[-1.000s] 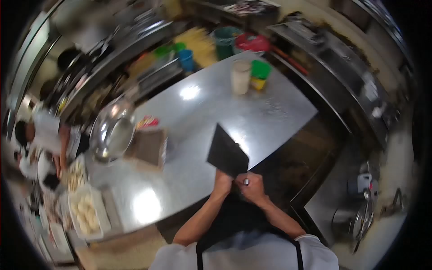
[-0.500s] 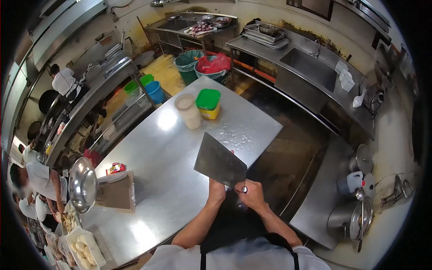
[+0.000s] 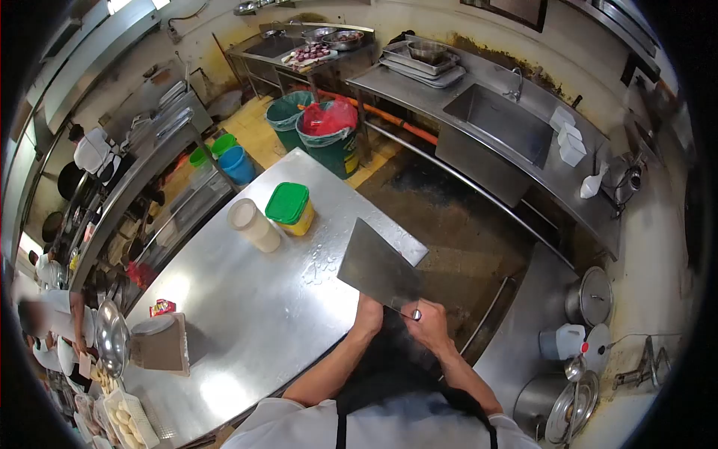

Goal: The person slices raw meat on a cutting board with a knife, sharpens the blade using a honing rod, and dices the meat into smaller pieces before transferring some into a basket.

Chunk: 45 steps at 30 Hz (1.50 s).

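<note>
- Well, the biggest thing we see is the shiny metal table (image 3: pixel 217 288), which fills the left and middle of our view.
- Next comes the long metal counter (image 3: pixel 396 84) by the wall, with a sink (image 3: pixel 497 123) set into it.
- Past the far end of our table we find a green bin (image 3: pixel 344 161), and a red bag (image 3: pixel 329 118) sits in its top.
- Over on the left of the table, we see a brown box (image 3: pixel 159 350) with a round metal bowl (image 3: pixel 112 340) just beside it.
- Right in front of our body is the cleaver (image 3: pixel 380 266), by the table's edge. Its wide, flat blade is tilted, with the top corner pointing away from us.
- Near the far corner, we have a yellow tub (image 3: pixel 301 223) with a green lid (image 3: pixel 288 198), and a tall, cloudy jar (image 3: pixel 258 228) close by.
- Our right hand (image 3: pixel 428 327) is curled tight around the cleaver's handle. Our left hand (image 3: pixel 368 314) is at the blade's low edge, but the blade hides its fingers, so we can't tell if it grabs or just touches.
- Smaller still, we spot a red packet (image 3: pixel 162 307) near the box.
- Last, we see tiny water drops (image 3: pixel 321 268) on the table.
</note>
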Available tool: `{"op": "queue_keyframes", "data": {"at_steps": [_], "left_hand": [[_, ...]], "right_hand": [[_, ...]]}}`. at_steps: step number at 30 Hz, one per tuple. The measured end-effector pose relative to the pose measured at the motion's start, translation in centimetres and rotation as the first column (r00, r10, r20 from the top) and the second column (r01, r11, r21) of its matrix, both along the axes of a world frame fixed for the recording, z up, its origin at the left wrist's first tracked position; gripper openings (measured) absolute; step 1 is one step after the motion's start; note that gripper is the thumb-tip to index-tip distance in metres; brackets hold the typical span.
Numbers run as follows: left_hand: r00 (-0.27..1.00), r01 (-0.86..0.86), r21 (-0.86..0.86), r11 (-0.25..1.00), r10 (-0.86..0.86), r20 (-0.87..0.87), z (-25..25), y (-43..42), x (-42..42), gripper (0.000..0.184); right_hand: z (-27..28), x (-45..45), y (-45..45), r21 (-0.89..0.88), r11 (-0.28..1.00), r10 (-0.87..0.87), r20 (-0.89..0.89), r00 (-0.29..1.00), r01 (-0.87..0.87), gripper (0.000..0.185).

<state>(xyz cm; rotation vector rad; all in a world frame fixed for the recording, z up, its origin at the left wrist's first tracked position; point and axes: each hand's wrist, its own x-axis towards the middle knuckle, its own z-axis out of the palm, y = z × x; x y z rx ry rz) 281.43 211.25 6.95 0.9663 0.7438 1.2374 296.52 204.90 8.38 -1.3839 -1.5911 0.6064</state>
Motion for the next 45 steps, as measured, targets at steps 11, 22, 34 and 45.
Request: {"op": "queue_keyframes", "data": {"at_steps": [11,22,34,45], "left_hand": [[0.984,0.131,-0.006,0.991,-0.129,0.124,2.7,13.5,13.3,0.053],[0.971,-0.152,0.045,0.987,0.157,-0.180,2.3,25.8,30.6,0.045],[0.938,-0.324,-0.146,0.935,0.297,-0.181,0.0,40.8,26.1,0.025],[0.857,-0.407,0.126,0.905,0.426,-0.291,5.6,68.8,18.5,0.020]], "right_hand": [[-1.2,12.0,11.3,-0.122,0.988,-0.084,0.102,0.991,0.096,0.010],[-2.9,30.2,24.1,-0.130,0.979,-0.150,0.074,0.986,0.158,0.039],[-4.3,31.4,43.8,-0.340,0.937,0.028,-0.144,0.989,-0.076,0.040],[-3.5,28.5,62.7,-0.369,0.921,0.063,-0.173,0.983,-0.124,0.045]]}}
